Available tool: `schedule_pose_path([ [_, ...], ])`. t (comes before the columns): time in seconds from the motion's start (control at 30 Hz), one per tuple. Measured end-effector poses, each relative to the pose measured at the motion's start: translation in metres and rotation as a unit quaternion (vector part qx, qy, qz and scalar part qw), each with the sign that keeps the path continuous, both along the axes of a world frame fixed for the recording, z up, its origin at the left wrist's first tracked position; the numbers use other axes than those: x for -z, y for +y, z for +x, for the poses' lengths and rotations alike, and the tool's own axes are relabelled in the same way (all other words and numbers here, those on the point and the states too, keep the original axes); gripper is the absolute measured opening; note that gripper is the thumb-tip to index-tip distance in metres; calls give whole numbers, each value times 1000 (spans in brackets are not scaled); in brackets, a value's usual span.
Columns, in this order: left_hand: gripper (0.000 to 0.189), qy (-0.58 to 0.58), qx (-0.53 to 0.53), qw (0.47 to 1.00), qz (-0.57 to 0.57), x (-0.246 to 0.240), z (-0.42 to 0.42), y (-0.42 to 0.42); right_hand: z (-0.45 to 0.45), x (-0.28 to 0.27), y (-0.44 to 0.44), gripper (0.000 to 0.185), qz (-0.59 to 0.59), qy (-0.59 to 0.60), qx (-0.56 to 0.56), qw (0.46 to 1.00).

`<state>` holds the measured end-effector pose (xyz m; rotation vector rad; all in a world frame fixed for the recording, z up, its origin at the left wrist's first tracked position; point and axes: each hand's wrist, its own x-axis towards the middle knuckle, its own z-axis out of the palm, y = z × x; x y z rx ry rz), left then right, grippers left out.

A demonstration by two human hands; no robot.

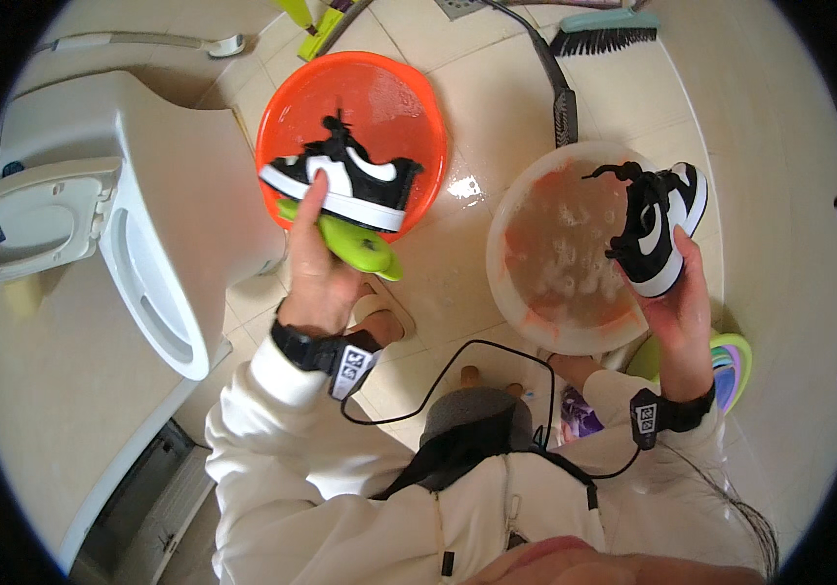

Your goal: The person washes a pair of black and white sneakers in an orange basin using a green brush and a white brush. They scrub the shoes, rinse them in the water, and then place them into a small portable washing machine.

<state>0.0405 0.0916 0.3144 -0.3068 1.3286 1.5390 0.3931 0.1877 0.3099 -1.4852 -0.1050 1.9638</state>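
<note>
My left hand (316, 267) grips a black-and-white sneaker (371, 186) by its sole and side, its laces standing up. The same hand also holds a bright green plastic object (360, 245), possibly a scrub brush, under the sole; no bristles show. Both are above the near edge of an orange basin (433, 175) that has clear water in it. In my right hand (682, 311) is the matching sneaker (656, 227), held tilted by its heel end. It hangs over the right side of a whitish basin (503, 270) of cloudy, sudsy water.
A squat toilet-style white ceramic fixture (162, 292) and a raised lid (42, 216) are at left. Behind the basins are a teal brush (605, 33), a black strap-like handle (565, 110) and a green squeegee (331, 29). Nested colourful basins (737, 365) lie right. A cable (462, 351) links my wrist devices.
</note>
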Motion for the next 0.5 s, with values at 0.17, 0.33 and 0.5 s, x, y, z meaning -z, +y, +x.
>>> schedule_pose_path([
  [0.17, 37, -110, -40, 989, 88, 24, 16, -8, 2, 13, -4, 43, 52, 110, -14, 992],
  [0.33, 34, -192, -59, 976, 89, -6, 66, -9, 3, 20, 2, 49, 137, -50, -103, 984],
  [0.5, 36, -242, -76, 957, 138, -123, 73, -33, 3, -48, -17, 47, -4, 54, 1, 999],
])
